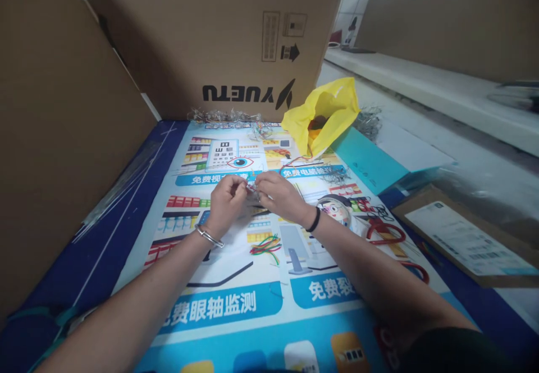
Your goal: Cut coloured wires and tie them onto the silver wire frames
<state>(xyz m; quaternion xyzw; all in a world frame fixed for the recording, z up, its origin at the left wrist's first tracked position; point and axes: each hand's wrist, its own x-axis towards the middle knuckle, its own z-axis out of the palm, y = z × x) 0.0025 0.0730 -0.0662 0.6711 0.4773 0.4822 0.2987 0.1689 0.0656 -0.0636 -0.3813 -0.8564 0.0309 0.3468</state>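
Note:
My left hand (229, 198) and my right hand (280, 194) meet over the middle of the printed sheet. Both have their fingers pinched, tips almost touching. Between them is a small bunch of thin wire strands (251, 186) with silvery and reddish bits; its exact form is too small to make out. Just below the hands lies a loose bundle of red, yellow and green cords (266, 246). To the right, partly behind my right forearm, lie scissors with red handles (385, 232).
Tangled silvery wires (227, 116) lie along the back, near a cardboard box (168, 36). An opened yellow bag (332, 106) stands back right, beside a turquoise folder (366, 157) and a labelled brown parcel (471, 241). Thin straight wires (118, 187) lie at left.

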